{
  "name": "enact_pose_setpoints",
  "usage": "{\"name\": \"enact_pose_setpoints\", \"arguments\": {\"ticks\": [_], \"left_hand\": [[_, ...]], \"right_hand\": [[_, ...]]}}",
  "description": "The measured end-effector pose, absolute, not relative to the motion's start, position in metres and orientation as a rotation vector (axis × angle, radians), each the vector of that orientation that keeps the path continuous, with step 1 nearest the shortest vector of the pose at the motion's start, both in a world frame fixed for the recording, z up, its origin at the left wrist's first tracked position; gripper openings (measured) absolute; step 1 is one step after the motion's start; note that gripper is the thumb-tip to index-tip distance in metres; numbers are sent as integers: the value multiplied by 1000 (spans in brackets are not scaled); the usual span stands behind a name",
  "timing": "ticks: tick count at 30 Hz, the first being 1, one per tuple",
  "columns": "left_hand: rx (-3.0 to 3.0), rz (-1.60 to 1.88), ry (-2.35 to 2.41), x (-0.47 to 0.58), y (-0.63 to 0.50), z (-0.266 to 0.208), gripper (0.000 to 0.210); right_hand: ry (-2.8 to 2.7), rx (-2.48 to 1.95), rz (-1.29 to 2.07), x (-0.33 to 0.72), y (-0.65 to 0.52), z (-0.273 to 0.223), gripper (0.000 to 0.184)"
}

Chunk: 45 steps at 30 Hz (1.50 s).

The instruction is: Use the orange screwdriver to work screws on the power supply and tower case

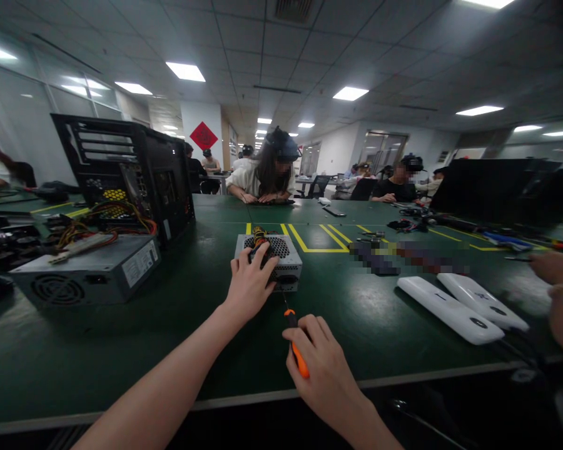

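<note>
PSU (289, 257) under splayed left hand (251, 275); right (319, 356) grips screwdriver (291, 319)

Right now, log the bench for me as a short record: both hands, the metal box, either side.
left hand: on top of the metal box, fingers by its cable bundle
right hand: holding an orange-and-black screwdriver
metal box: under the left hand
screwdriver tip: near the box's near side; contact unclear
left side: larger grey power supply, black computer case
right side: two white devices
</note>
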<state>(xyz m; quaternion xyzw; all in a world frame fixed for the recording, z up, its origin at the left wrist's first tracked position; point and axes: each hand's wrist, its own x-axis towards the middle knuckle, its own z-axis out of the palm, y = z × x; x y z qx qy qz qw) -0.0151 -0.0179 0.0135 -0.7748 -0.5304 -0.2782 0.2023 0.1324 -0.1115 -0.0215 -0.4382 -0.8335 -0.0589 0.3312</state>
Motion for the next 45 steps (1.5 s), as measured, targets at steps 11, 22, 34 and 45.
{"name": "enact_pose_setpoints", "arguments": {"ticks": [11, 22, 34, 45], "left_hand": [[-2132, -798, -1503, -12, -20, 11, 41], [-2137, -813, -1503, -13, -17, 10, 41], [-2132, -826, -1513, -12, -18, 11, 41], [-2156, -867, -1541, -11, -20, 13, 40]], "right_hand": [[-2100, -1099, -107, 133, -106, -26, 18], [-2089, -1119, -151, 133, -106, -30, 16], [-1992, -1116, -126, 133, -105, -31, 15], [-2017, -1069, -117, 134, -108, -28, 15]]}}
